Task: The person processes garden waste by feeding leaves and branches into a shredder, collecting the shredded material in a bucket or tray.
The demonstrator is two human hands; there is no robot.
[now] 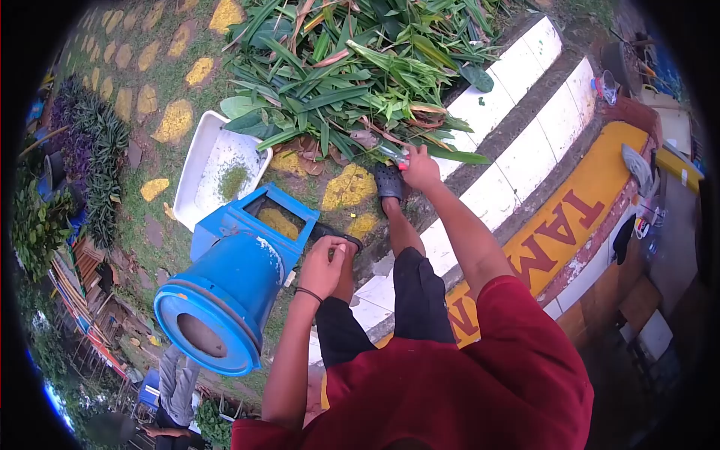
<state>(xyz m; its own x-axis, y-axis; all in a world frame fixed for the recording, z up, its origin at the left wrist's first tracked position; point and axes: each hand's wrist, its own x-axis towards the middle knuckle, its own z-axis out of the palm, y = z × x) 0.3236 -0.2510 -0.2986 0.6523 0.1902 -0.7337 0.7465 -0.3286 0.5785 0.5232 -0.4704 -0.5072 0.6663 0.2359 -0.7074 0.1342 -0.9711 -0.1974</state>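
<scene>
My right hand point(421, 169) is closed around a small red-handled cutting tool point(403, 160). Its metal end points left toward the leaves; the exact kind is partly hidden by my fingers. Just beyond it lies a big heap of cut green leaves point(345, 82), some long and strap-like, a few brown. Close to my knee is my left hand point(322, 266), fingers curled in and nothing visible in them. Left of that hand stands a blue plastic bin point(238, 274) with a rectangular open frame on one end. A white tub point(202, 169) holding some fine green bits sits behind the bin.
White-tiled steps point(517, 150) run along my right, beside a yellow ledge point(555, 225) with red lettering. Yellow-painted stones point(176, 120) dot the grass at left. My dark clog point(388, 181) is by the heap. Another person point(176, 397) is at lower left.
</scene>
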